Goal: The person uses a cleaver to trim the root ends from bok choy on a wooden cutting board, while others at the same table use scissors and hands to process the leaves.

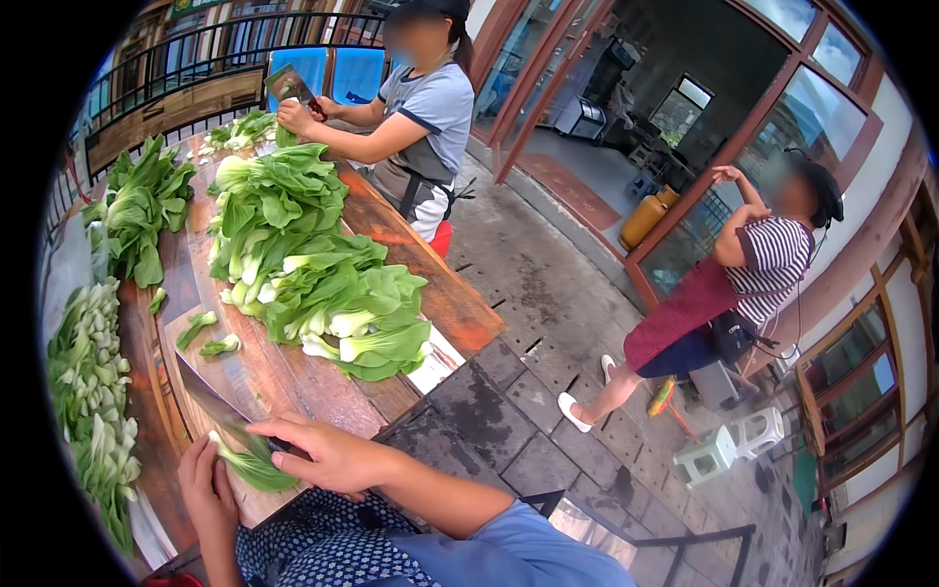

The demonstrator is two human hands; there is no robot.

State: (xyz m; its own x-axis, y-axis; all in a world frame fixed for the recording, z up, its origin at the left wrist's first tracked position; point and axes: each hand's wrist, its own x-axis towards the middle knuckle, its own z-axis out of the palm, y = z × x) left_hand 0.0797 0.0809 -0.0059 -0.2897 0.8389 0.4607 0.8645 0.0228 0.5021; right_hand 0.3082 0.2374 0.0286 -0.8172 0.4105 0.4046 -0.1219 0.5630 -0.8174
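Observation:
My right hand (330, 451) grips the dark handle of a kitchen knife (216, 392), its broad blade pointing away to the upper left over a wooden cutting board (253, 506). Beneath that hand lies a single bok choy (257, 469), its white base toward my left hand (205, 480). The left fingertips pinch at this base, close to the blade. Two small cut bok choy pieces (220, 345) rest near the board's far end. A large heap of whole bok choy (315, 271) spreads over the wooden table (447, 308) beyond my hands.
Trimmed bok choy (88, 396) fills the table's left side, with another leafy pile (150, 205) farther back. Across the table, a person (433, 110) holds a cleaver (290, 84) and a vegetable. Another person (763, 249) stands on the paving at right, near plastic stools (708, 455).

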